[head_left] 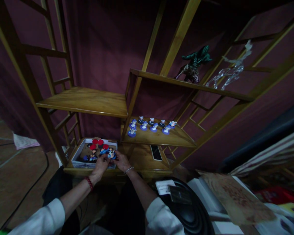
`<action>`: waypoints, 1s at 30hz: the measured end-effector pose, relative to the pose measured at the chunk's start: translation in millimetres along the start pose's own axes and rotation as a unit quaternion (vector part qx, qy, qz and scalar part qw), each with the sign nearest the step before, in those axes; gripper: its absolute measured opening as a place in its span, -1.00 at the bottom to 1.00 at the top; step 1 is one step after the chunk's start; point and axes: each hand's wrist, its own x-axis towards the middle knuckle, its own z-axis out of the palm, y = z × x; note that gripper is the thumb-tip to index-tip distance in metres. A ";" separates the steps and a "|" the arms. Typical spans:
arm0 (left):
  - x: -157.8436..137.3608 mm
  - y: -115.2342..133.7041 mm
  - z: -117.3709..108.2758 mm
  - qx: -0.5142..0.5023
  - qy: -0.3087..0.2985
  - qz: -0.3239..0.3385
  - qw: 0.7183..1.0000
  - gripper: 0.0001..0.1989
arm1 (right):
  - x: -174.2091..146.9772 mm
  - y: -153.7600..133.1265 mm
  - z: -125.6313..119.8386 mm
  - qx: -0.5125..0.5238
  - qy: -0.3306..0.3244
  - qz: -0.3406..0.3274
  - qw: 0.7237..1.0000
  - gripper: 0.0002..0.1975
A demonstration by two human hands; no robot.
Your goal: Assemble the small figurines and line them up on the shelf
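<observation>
Both hands meet over the right side of a shallow white-walled box point(79, 150) on the low shelf. Between them is a small blue-and-white figurine point(111, 154). My left hand point(102, 165) closes on it from the left, a red bead bracelet on that wrist. From the right, the fingers of my right hand point(122, 161) pinch the same figurine; this wrist wears a silvery bracelet. Inside the box lie several more small figurines point(90, 157), some blue and dark, and several red round pieces point(100, 142). The fingers hide part of the held figurine.
Several purple-based figurines point(143, 126) stand in rows on the middle shelf point(171, 138). A phone point(156, 152) lies on the bottom shelf. Above stand a dark green statuette point(194, 63) and a clear glass deer-like figure point(231, 70). A black round stool-like object point(193, 209) is at lower right.
</observation>
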 end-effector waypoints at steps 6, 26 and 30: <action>-10.7 4.9 14.4 -0.013 -0.042 0.006 0.999 -0.84 | -15.4 -0.9 -17.8 0.011 0.011 -0.013 1.000 -0.47; -48.8 14.6 72.4 0.082 -0.185 0.104 0.974 -0.80 | -90.8 -12.0 -98.7 0.029 -0.002 0.011 1.000 -0.58; -54.9 19.3 90.2 0.102 -0.206 0.108 0.967 -0.80 | -100.8 -11.9 -115.1 0.032 0.022 0.015 0.999 -0.56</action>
